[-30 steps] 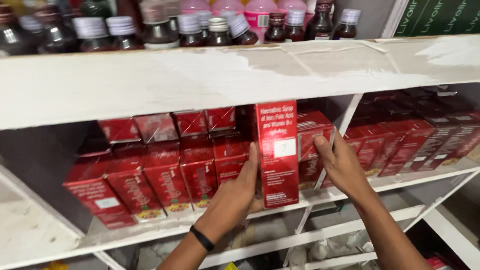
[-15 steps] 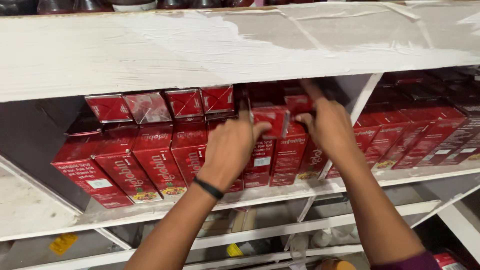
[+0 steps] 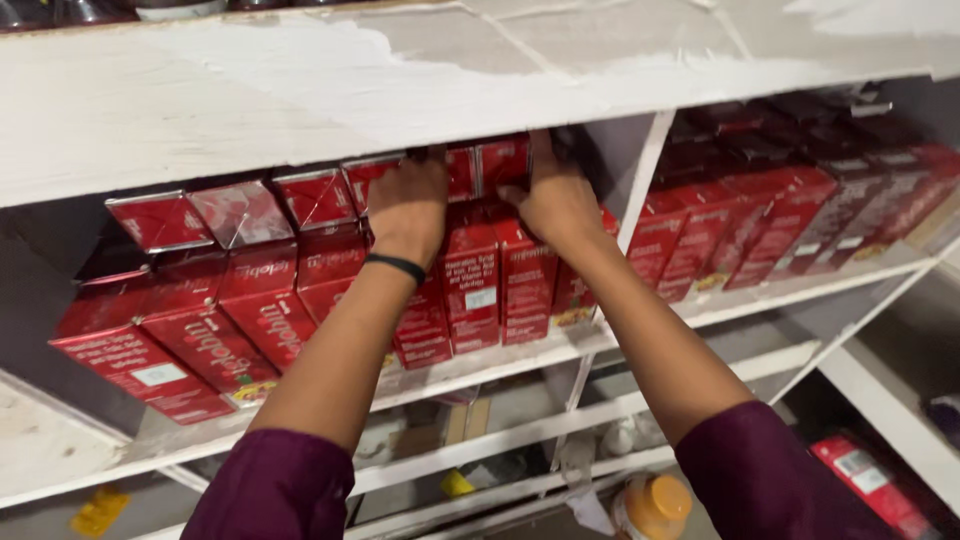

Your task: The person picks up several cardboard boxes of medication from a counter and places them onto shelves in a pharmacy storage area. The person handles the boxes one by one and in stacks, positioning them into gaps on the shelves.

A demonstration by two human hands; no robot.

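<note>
Both my arms reach into a white shelf compartment packed with red cartons. My left hand (image 3: pixel 408 203), with a black band on its wrist, rests against the left side of a red box (image 3: pixel 487 165) lying in the upper row. My right hand (image 3: pixel 555 200) presses on that box's right side, so it sits between my two hands, deep under the shelf board. Below it stand upright red cartons (image 3: pixel 470 285). More red cartons (image 3: pixel 215 330) lean to the left. My fingertips are hidden behind the boxes.
A thick white shelf board (image 3: pixel 300 90) hangs just above my hands, with bottles on top. A white divider (image 3: pixel 640 170) separates a right compartment full of red cartons (image 3: pixel 780 220). Lower shelves hold an orange-capped bottle (image 3: pixel 652 505), a yellow item (image 3: pixel 100 510) and a red box (image 3: pixel 865 480).
The red box I held upright in front of the shelf has gone into the upper row. Both hands followed it up and deeper under the shelf board.
</note>
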